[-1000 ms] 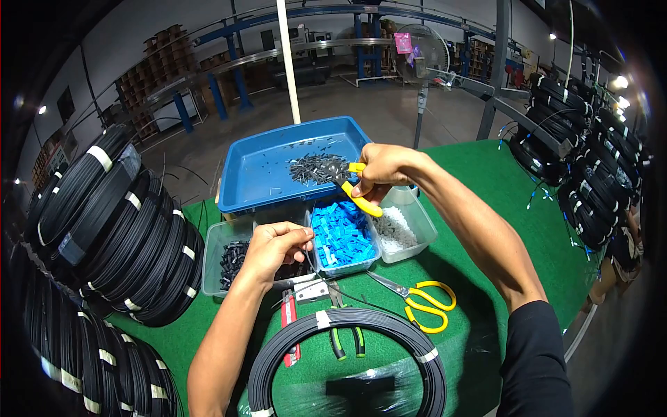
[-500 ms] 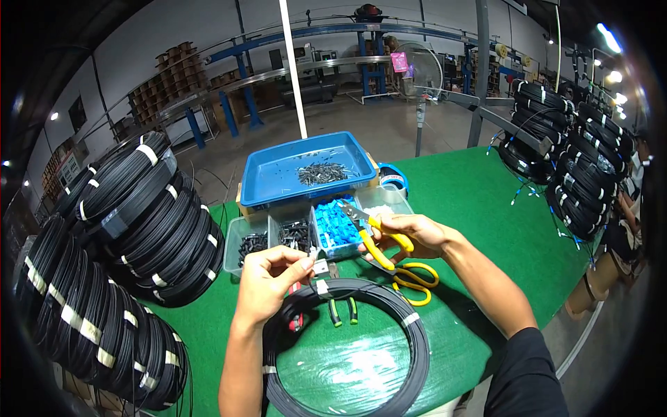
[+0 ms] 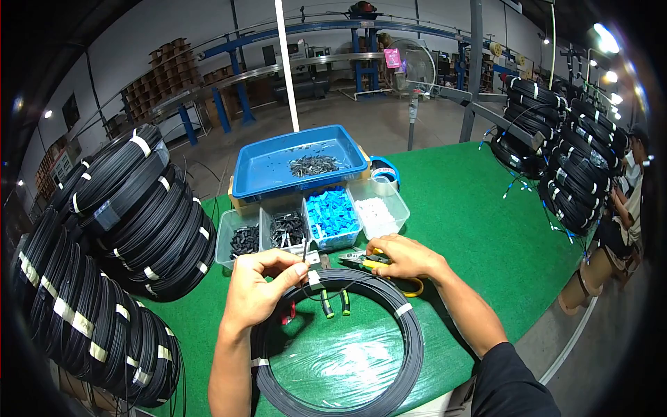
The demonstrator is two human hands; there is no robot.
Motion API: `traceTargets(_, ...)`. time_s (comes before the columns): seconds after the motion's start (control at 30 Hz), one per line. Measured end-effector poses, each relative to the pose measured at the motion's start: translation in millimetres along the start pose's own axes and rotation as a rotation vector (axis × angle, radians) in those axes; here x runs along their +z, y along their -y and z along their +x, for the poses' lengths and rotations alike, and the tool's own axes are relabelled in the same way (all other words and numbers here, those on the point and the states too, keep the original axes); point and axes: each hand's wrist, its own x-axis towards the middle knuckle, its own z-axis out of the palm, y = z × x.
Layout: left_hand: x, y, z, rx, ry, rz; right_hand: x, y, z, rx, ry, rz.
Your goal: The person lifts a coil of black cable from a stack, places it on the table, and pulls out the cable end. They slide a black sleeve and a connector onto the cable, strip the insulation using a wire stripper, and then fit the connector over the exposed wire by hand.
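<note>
My left hand (image 3: pixel 258 288) is closed in a pinch on the end of a thin black cable (image 3: pixel 304 251), above the far left of a black cable coil (image 3: pixel 415 340) bound with white tape. Low over the table, my right hand (image 3: pixel 406 257) is closed around the yellow handles of a pair of wire strippers (image 3: pixel 376 263), jaws pointing left. Yellow scissor-like handles (image 3: pixel 417 287) show partly beneath that hand. Inside the coil's far side are green-and-black tool handles (image 3: pixel 327 306). A small metal fixture (image 3: pixel 314 258) stands just beyond my left fingertips.
Clear bins hold black parts (image 3: pixel 244 240), blue connector pieces (image 3: pixel 332 212) and white pieces (image 3: pixel 374 210). Behind them a blue tray (image 3: pixel 243 186) holds dark scraps. Cable coils are stacked at left (image 3: pixel 149 229) and right (image 3: pixel 566 160). A person (image 3: pixel 629 201) is at the far right.
My right hand has lowered the wire strippers from above the blue pieces to the table near the scissor-like handles. My left hand still pinches the cable end.
</note>
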Motion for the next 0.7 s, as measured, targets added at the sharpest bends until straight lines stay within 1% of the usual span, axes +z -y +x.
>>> traceTargets(0.1, -0.8, 1.8, 0.5, -0.057, 0.01, 0.01, 9.2, -2.5, 2.2, -0.01, -0.002, -0.009)
traceTargets(0.2, -0.7, 3.1, 2.7, -0.06, 0.016, 0.021, 9.0, -1.6, 3.2, -0.029, -0.008, -0.055)
traceTargets(0.33, 1.1, 5.0, 4.5, -0.1, 0.01, -0.015, 3.9, 8.2, 2.1, 0.022, -0.027, -0.037)
traceTargets(0.5, 7.0, 16.9, 7.1, -0.066, -0.039, -0.05, 5.5, 12.0, 1.4, 0.035, -0.083, -0.093)
traceTargets(0.57, 9.8, 18.0, 7.9, -0.057, -0.056, -0.052, 5.7, 13.6, 2.5, 0.1, -0.005, -0.109)
traceTargets(0.63, 11.3, 16.9, 8.4, -0.045, -0.093, -0.081, 11.6, 5.9, 2.4, 0.083, -0.029, -0.119)
traceTargets(0.7, 10.5, 16.1, 8.4, -0.045, -0.105, -0.065, 9.4, 4.2, 5.1, 0.092, 0.006, -0.09)
